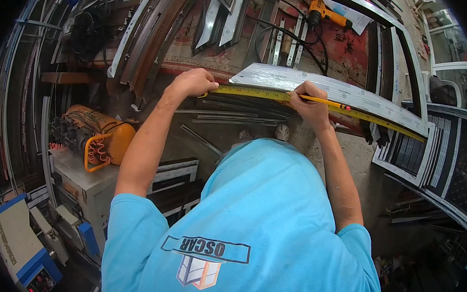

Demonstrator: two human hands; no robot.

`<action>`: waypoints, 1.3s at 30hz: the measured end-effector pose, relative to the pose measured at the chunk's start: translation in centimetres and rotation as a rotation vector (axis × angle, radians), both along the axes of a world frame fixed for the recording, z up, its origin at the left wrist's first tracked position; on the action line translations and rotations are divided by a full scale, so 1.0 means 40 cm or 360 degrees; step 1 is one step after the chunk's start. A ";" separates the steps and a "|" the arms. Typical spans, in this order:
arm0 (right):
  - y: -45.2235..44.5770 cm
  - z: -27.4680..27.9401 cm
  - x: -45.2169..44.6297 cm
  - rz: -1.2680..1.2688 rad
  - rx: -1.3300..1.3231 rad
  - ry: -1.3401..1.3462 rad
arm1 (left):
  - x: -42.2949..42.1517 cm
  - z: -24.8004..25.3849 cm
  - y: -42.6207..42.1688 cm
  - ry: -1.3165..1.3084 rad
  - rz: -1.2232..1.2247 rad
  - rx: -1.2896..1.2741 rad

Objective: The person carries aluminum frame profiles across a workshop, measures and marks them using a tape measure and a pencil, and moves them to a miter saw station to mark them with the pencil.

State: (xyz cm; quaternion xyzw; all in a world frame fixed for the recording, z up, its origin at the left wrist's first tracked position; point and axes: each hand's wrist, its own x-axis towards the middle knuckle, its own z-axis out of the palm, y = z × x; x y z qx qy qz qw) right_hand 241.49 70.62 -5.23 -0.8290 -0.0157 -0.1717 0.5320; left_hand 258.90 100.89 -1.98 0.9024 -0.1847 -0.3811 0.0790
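Note:
My left hand (pixel 193 82) is closed on the left end of a yellow tape measure (pixel 254 93). Its blade stretches to the right along the near edge of a film-covered metal profile (pixel 326 86) with an angled left end. My right hand (pixel 309 105) is closed around a yellow pencil (pixel 333 103), whose reddish end points right. That hand also rests against the blade, partly covering it; whether its fingers grip the blade too, I cannot tell. Beyond my right hand, the tape continues along the profile to its right end.
An orange drill (pixel 327 13) lies on the red patterned cloth at the back, near a black cable (pixel 324 54). Long dark profiles (pixel 160 30) lie to the left. An orange air compressor (pixel 114 136) stands at lower left. Framed panels (pixel 452 155) lean at right.

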 end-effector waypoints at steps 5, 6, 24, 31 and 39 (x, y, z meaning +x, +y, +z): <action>0.001 -0.005 0.001 -0.0005 -0.0014 -0.0023 | -0.002 0.003 0.000 -0.0031 -0.0011 -0.0002; 0.001 -0.006 0.001 -0.0006 -0.0028 -0.0021 | 0.000 -0.001 0.001 -0.0029 -0.0019 -0.0006; 0.003 -0.013 -0.001 -0.0009 -0.0008 -0.0041 | 0.003 0.003 -0.001 0.0000 -0.0006 -0.0006; 0.000 -0.008 -0.003 0.0012 -0.0050 -0.0043 | 0.003 0.006 -0.003 -0.0011 -0.0026 0.0004; 0.002 -0.010 -0.004 -0.0002 -0.0040 -0.0014 | 0.005 -0.011 0.003 -0.0016 -0.0019 -0.0005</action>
